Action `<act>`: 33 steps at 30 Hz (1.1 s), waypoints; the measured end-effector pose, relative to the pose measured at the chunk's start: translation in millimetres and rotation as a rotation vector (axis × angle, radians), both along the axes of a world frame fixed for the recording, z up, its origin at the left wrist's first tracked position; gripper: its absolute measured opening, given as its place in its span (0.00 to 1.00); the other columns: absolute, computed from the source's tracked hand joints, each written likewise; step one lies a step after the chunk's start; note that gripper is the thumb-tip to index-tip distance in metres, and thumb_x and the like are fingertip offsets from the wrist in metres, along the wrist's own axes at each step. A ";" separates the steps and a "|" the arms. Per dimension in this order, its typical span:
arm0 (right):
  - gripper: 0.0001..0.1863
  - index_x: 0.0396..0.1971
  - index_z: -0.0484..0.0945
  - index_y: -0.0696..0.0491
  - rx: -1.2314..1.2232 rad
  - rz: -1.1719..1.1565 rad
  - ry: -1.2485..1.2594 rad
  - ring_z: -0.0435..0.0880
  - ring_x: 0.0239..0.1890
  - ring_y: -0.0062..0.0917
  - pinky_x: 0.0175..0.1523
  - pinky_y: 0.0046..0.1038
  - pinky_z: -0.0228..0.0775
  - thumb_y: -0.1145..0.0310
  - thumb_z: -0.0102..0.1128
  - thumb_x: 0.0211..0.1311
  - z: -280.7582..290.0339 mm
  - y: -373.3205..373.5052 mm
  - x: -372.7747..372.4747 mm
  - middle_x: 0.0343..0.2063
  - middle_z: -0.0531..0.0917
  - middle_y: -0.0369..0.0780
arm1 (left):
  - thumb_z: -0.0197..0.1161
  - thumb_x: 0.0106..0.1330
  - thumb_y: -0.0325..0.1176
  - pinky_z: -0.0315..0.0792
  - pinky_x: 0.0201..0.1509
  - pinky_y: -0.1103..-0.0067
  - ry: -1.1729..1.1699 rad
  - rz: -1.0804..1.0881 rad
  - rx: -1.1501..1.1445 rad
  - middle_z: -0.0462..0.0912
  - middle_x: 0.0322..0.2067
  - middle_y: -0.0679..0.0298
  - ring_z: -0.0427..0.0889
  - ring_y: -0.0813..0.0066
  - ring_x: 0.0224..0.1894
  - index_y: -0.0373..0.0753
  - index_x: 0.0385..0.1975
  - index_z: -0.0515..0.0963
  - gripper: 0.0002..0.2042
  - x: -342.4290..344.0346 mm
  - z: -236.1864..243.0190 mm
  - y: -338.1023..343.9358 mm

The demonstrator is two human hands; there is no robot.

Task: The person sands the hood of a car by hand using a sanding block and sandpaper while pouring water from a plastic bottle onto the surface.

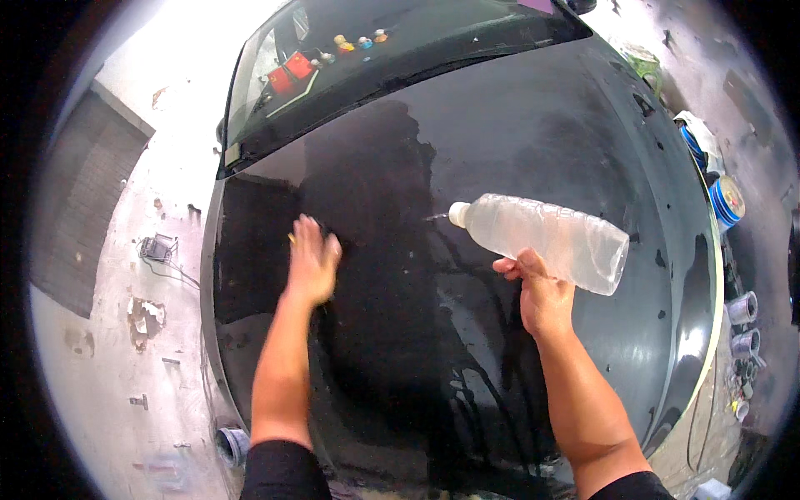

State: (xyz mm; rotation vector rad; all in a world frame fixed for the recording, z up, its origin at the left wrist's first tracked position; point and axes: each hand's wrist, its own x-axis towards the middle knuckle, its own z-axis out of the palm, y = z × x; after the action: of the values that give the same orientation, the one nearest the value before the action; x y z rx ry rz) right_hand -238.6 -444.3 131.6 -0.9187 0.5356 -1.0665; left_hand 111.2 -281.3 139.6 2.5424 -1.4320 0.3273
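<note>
A clear plastic bottle (554, 237) lies tilted almost level in my right hand (546, 287), its white cap end (457, 214) pointing left. A thin spurt of water leaves the cap over the black car hood (583, 142). My left hand (315, 262) rests flat on the left part of the hood, fingers stretched forward and slightly blurred. A small yellow bit shows at the edge of its fingers; anything under the palm is hidden. Wet, darker patches and running streaks cover the hood's left and middle.
Beyond the hood is the windshield (400, 50), with a red box (290, 72) and small figures behind it. Cans (727, 202) and tubs (743, 308) stand along the right. At lower left is a bucket (233, 446); a small lamp-like fixture (157, 247) with a cable is farther left.
</note>
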 end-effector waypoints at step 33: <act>0.50 0.66 0.53 0.54 0.083 -0.095 -0.041 0.81 0.45 0.33 0.49 0.34 0.80 0.53 0.76 0.50 -16.3 -16.9 0.0 0.52 0.74 0.47 | 0.47 0.72 0.49 0.41 0.77 0.67 0.027 -0.588 0.133 0.49 0.71 0.46 0.45 0.53 0.75 0.28 0.67 0.56 0.33 -13.5 16.3 -262.1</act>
State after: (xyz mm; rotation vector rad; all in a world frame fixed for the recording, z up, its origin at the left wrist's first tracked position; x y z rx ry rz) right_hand -238.6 -461.2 115.3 -0.8036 0.5899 -1.1382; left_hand 97.7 -543.4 155.9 2.0647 -2.1490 0.0984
